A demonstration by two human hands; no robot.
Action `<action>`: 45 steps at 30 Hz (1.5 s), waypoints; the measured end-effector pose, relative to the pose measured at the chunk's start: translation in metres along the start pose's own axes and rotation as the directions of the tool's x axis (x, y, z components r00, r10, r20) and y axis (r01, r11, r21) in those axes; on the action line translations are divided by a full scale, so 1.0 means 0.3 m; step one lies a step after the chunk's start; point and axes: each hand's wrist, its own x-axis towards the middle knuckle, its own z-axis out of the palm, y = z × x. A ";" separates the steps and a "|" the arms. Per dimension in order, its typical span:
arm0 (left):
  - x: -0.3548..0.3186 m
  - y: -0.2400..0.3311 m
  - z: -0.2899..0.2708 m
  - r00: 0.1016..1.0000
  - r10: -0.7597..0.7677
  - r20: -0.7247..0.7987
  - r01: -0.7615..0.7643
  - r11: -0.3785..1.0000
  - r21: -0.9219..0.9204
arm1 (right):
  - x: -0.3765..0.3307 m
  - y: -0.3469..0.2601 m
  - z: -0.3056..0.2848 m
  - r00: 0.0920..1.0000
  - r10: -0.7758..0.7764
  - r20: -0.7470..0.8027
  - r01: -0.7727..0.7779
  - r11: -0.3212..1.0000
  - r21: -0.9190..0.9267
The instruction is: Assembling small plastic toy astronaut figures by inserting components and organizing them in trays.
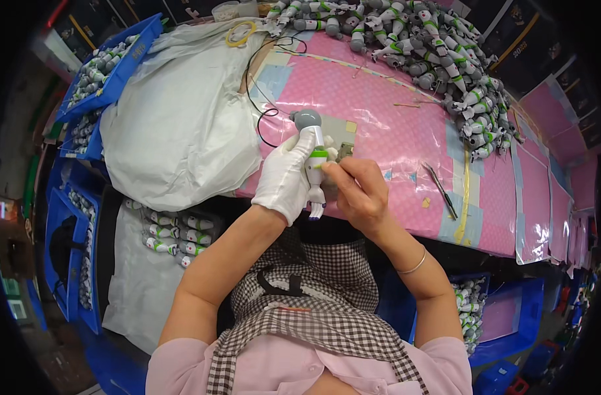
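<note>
My left hand (278, 179), in a white glove, is closed round a toy arm (315, 172). The toy arm is white with a green band, a grey rounded shoulder at its upper end and a small white hand at its lower end. My bare right hand (364, 192) meets it from the right, thumb and forefinger pinched together against the arm just below the green band. Whatever lies between those fingertips, if anything, is too small to make out. Just beyond my hands, a small metal block (346, 151) rests on the table, partly hidden.
A pink-covered table (379, 112) bears a large heap of toy arms (438, 52) at the far right. Slim dark pen-like tools (441, 191) lie right. White sheeting (182, 112) and a black cord (249, 85) are left. Blue bins (126, 62) of parts stand left, another (534, 322) lower right.
</note>
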 end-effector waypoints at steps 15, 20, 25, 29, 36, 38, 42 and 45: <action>-0.033 -0.010 -0.031 0.993 -0.004 0.120 0.005 1.000 -0.013 | 0.120 0.022 -0.025 0.892 0.450 -0.043 -0.417 0.856 0.306; -0.029 -0.019 0.009 0.997 0.064 0.046 -0.066 0.997 0.043 | 0.130 0.008 0.028 0.951 0.309 -0.030 -0.304 0.947 0.105; -0.037 -0.027 0.016 0.995 0.099 0.010 -0.100 0.987 0.124 | 0.094 0.002 0.029 0.965 0.261 -0.017 -0.259 0.964 0.062; -0.033 -0.026 0.014 0.997 0.078 -0.004 -0.076 0.982 0.174 | 0.100 -0.003 0.025 0.986 0.164 -0.029 -0.165 0.986 -0.038; -0.045 -0.015 0.026 0.996 0.080 0.027 -0.084 0.974 0.212 | 0.103 0.009 0.018 0.991 0.127 -0.037 -0.129 0.989 -0.078; -0.045 -0.020 0.031 0.996 0.085 -0.010 -0.081 0.976 0.202 | 0.107 0.009 0.013 0.993 0.115 -0.019 -0.116 0.991 -0.072; -0.049 -0.015 0.029 0.998 0.066 0.015 -0.067 0.960 0.272 | 0.118 0.010 0.007 0.997 0.071 -0.010 -0.072 0.992 -0.102; -0.037 -0.023 0.026 0.996 0.088 0.004 -0.086 0.971 0.224 | 0.100 0.001 0.008 0.995 0.104 0.001 -0.103 0.991 -0.082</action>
